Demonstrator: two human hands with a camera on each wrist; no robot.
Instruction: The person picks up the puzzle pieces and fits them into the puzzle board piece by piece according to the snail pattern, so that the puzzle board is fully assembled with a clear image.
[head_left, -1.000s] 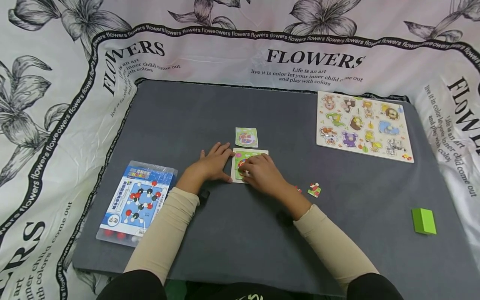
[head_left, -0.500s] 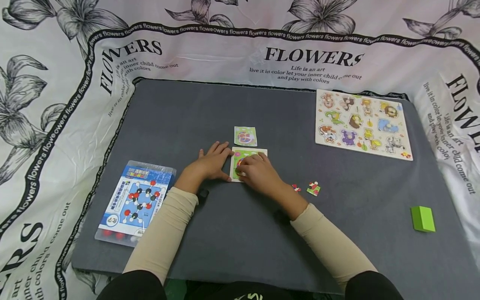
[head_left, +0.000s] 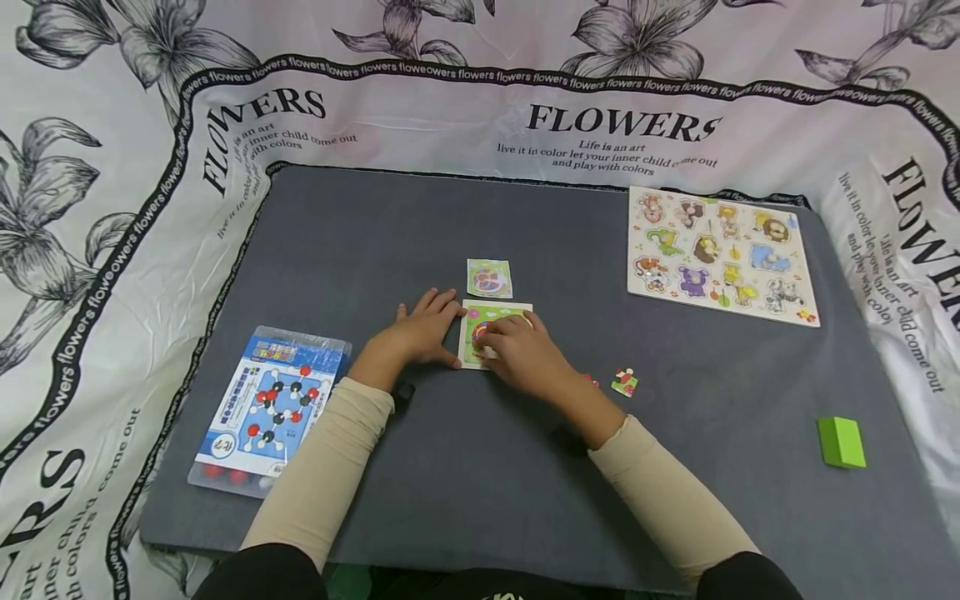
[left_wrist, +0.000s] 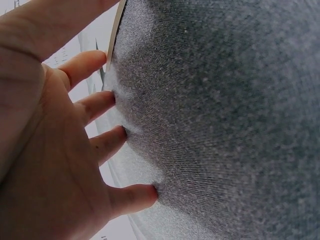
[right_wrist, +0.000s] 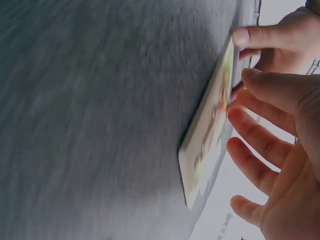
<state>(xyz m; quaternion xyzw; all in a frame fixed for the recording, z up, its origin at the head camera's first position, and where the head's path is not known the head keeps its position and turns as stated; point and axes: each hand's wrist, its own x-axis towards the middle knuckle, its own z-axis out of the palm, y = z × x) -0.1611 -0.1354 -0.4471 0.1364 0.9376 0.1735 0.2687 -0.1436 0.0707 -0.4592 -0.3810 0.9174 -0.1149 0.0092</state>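
A small cream-edged puzzle board [head_left: 468, 362] with a green and pink picture lies flat at the table's middle. My left hand [head_left: 420, 333] is spread at its left side, thumb and index fingertip at the board's edge and the other fingertips on the cloth. Over the board's right part sits my right hand [head_left: 522, 350], which hides much of the picture. In the right wrist view, the fingers [right_wrist: 255, 132] are bent loosely, with tips at the board's surface; no piece shows between them. A small square picture card [head_left: 490, 278] lies just beyond the board.
Two loose red puzzle pieces lie right of the board: one with green [head_left: 624, 382], the other partly behind the right forearm. An animal puzzle board [head_left: 720, 254] is at back right, a green block [head_left: 842, 442] at right, and a molecule-model box [head_left: 270, 404] at left.
My right fingers shift slightly over the board. My left hand stays at its left edge, and the loose pieces lie where they were.
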